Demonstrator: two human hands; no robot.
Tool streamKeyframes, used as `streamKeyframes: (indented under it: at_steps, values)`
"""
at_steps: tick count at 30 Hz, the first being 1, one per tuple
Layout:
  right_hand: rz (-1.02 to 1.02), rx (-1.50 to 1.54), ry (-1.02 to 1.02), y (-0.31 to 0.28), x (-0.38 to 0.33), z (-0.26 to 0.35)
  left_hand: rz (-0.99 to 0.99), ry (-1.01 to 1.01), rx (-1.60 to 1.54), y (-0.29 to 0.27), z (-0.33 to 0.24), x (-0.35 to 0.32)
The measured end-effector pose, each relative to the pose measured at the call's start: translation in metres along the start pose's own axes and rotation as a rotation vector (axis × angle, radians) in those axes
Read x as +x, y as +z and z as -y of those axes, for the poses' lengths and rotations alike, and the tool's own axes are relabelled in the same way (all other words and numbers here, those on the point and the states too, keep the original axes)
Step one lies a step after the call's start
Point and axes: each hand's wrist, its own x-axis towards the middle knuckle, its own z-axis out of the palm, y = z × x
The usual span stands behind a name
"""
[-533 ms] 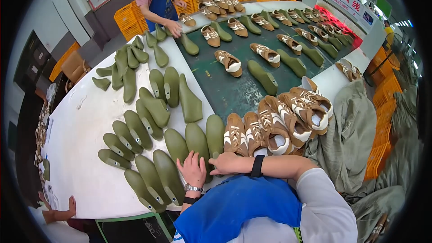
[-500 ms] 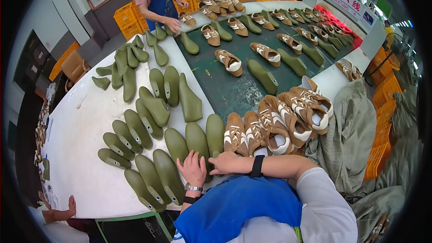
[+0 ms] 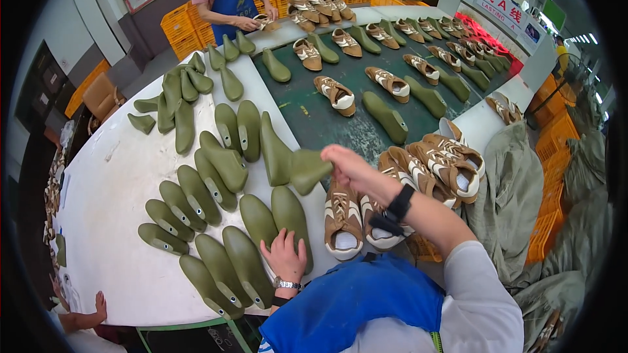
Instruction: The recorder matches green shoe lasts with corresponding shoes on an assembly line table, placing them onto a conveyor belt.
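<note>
My right hand (image 3: 347, 167) is closed around one end of a green shoe last (image 3: 309, 171), raised over the table edge near the conveyor. Beside it a green last with a raised heel part (image 3: 275, 150) stands on the white table. My left hand (image 3: 286, 255) lies with fingers spread on the near end of another green last (image 3: 291, 216); a further last (image 3: 258, 219) is just left of that one. Below my right forearm stand brown and white sneakers (image 3: 343, 219) in a row.
More green lasts (image 3: 216, 268) lie in groups on the white table (image 3: 111, 202). Lasts and sneakers alternate along the dark green conveyor (image 3: 307, 104). Across the table a person in a blue apron (image 3: 232, 3) handles a shoe. Another person's hand (image 3: 100, 304) is at lower left. Orange crates (image 3: 553, 176) stand right.
My right hand has lifted the last forward and tilted it away from the near row. My left hand has shifted slightly down. The person across has picked up a shoe.
</note>
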Motion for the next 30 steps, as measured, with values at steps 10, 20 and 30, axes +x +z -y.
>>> streamKeyframes:
  at_steps: [10,20,30]
  values:
    - [-0.056,-1.625,-0.348,-0.053,0.141,-0.031,0.029,-0.001,-0.022,-0.003,0.001,0.001]
    - [-0.460,-1.700,-0.421,-0.057,0.154,-0.059,0.006,0.009,0.020,-0.001,0.002,0.002]
    - [-0.298,-1.680,-0.180,-0.071,0.141,-0.063,-0.029,0.038,0.034,0.002,0.001,-0.003]
